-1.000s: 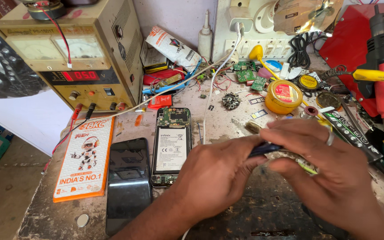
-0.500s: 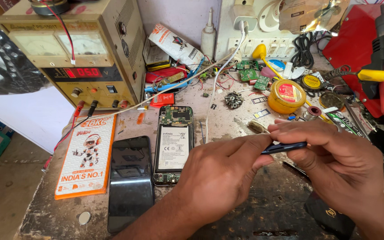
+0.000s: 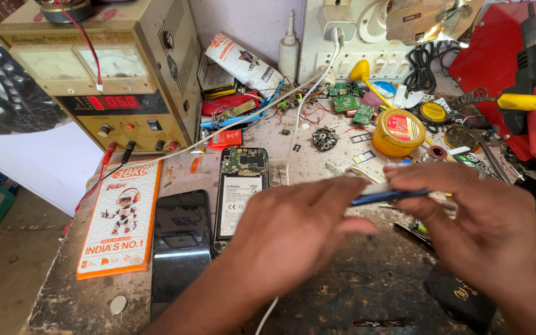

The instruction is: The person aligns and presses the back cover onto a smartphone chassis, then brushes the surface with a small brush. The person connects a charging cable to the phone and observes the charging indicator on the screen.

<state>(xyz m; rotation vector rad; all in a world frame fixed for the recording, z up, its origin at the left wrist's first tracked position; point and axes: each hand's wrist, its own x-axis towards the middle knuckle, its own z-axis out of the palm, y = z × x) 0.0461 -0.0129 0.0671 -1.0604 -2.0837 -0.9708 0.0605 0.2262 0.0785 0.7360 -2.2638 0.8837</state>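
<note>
At frame centre, the left hand (image 3: pixel 293 232) and right hand (image 3: pixel 476 220) pinch 1 thin blue tool (image 3: pixel 389 196) between closed fingertips. The opened phone (image 3: pixel 240 192) and black screen panel (image 3: pixel 180 245) lie left of them on the workbench (image 3: pixel 355 298).

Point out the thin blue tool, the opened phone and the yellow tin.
thin blue tool (image 3: pixel 387 196), head view, middle of its shaft between the hands.
opened phone (image 3: pixel 238 198), head view, on its battery.
yellow tin (image 3: pixel 398 131), head view, on its lid.

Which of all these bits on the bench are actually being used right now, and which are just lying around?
In use:
- thin dark-blue flat tool, held between left hand and right hand

Lying about:
- opened phone with exposed battery
- black phone screen panel
- orange printed box
- round yellow tin
- beige power supply
</note>
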